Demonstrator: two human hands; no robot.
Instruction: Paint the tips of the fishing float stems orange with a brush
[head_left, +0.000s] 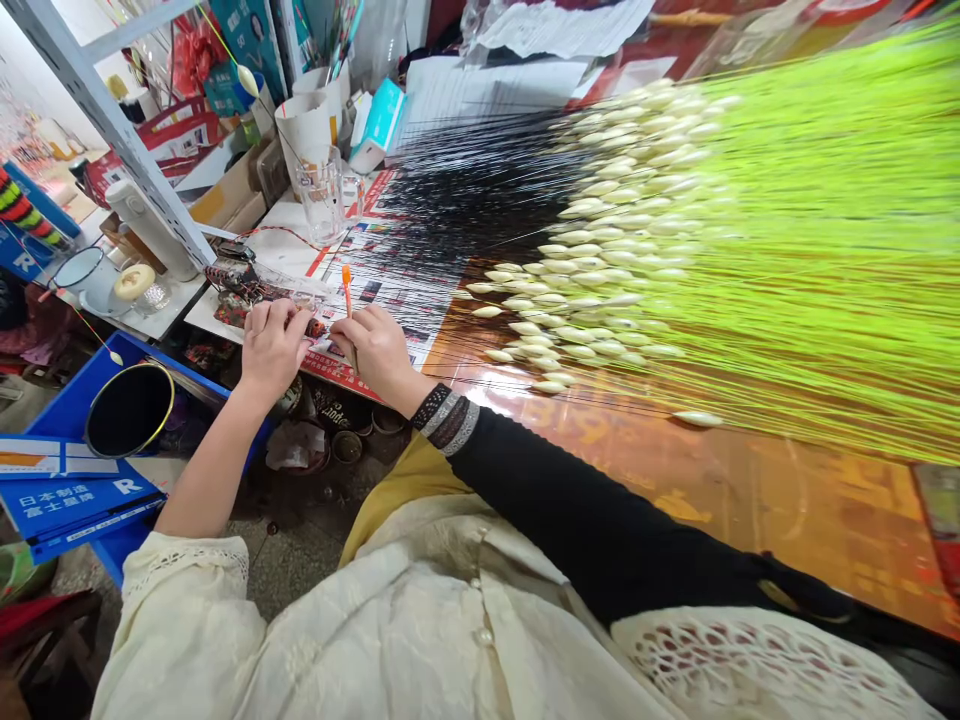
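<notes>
My right hand (379, 345) grips a slim orange pen-like tool (346, 283), which stands up above the fingers; its exact kind is unclear. Just left of it, my left hand (271, 345) rests at the table's edge with its fingers curled down. What those fingers hold, if anything, is hidden. A small dark and orange piece (315, 328) shows between the two hands. Behind my left hand lies a pile of dark, orange-flecked bits (234, 305). To the right spreads a large bundle of fishing floats (592, 250) with cream bodies, black stems and yellow-green tips.
A single float (697, 419) lies nearer the table's front. A clear glass mug (322, 205), a white cup (304, 130) and a tissue pack (379, 125) stand behind the hands. A metal shelf post (127, 120) rises at left. Below is a blue bin (206, 380) with a black bucket (129, 410).
</notes>
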